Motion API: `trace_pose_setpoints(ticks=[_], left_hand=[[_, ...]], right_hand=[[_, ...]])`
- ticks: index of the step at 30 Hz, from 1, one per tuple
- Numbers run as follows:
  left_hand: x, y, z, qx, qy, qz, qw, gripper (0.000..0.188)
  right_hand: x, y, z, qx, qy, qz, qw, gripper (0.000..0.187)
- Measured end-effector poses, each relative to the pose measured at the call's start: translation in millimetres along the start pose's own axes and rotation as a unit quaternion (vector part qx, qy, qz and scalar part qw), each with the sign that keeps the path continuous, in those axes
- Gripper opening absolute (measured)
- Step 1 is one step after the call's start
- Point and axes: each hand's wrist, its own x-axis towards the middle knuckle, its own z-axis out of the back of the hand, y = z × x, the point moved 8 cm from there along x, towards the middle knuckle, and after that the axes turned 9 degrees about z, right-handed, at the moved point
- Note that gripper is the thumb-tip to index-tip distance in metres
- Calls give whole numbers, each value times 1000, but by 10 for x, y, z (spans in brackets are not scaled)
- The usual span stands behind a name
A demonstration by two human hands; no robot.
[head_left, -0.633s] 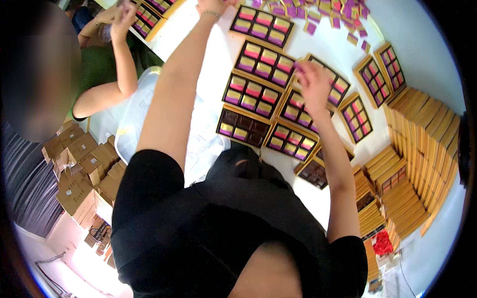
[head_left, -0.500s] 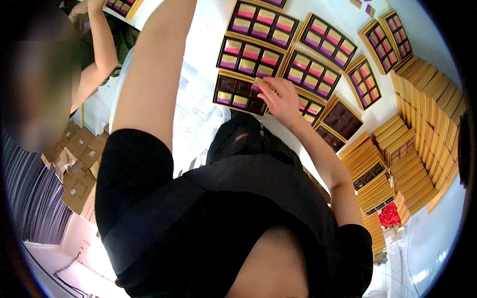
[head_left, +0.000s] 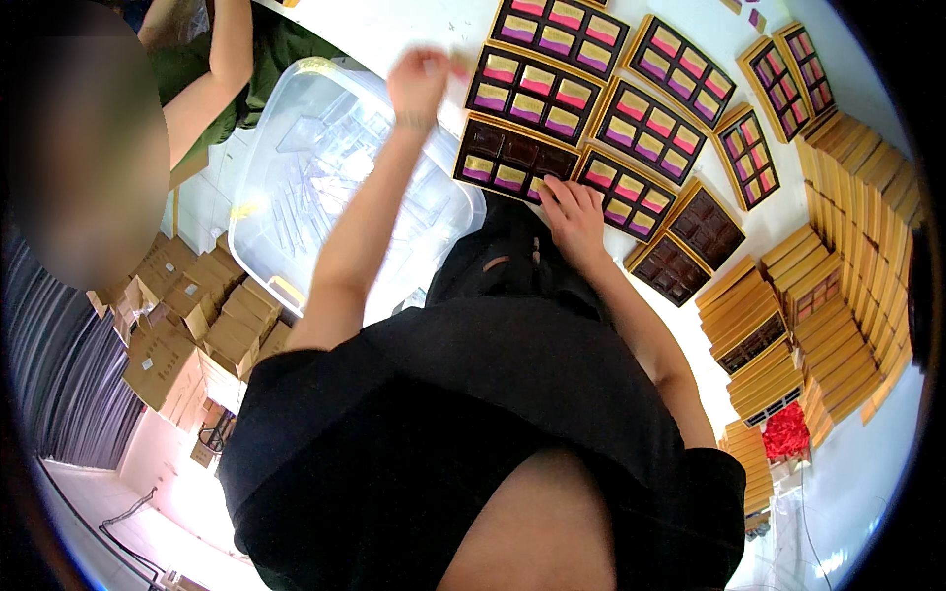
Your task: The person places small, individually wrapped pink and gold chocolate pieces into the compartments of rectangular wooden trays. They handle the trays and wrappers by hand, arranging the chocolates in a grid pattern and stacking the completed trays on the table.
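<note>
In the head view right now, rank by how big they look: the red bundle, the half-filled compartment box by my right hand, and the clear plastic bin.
1. Clear plastic bin, clearly largest
2. Half-filled compartment box
3. Red bundle, smallest

Apparent sizes only.

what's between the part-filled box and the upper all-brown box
In the head view, another box of wrapped pieces, with the right hand by its left edge.

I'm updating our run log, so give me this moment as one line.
Right hand: at lower-row packet, partly filled tray | Left hand: blurred, grip unclear | Nearby: translucent bin
</note>
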Motion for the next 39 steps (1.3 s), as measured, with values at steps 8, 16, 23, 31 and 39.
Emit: trace_pose_setpoints(ticks=[8,16,23,31,39], left_hand=[[-1084,447,1,-6,-122,-92,988,18],[-1196,590,-170,24,-101,-57,993,49],[-1084,455,-246,35,-4,-72,997,59],[-937,566,-286,5,85,-50,995,63],[-87,-1451,-323,27,19,-235,971,22]], right_hand=[[-234,116,-172,-99,129,-20,986,71],[-228,134,-205,-126,137,-5,983,70],[-240,136,-167,-146,126,31,981,69],[833,-1668,759,1,-85,-50,995,26],[1682,-4917,1464,-54,-113,-295,947,38]])
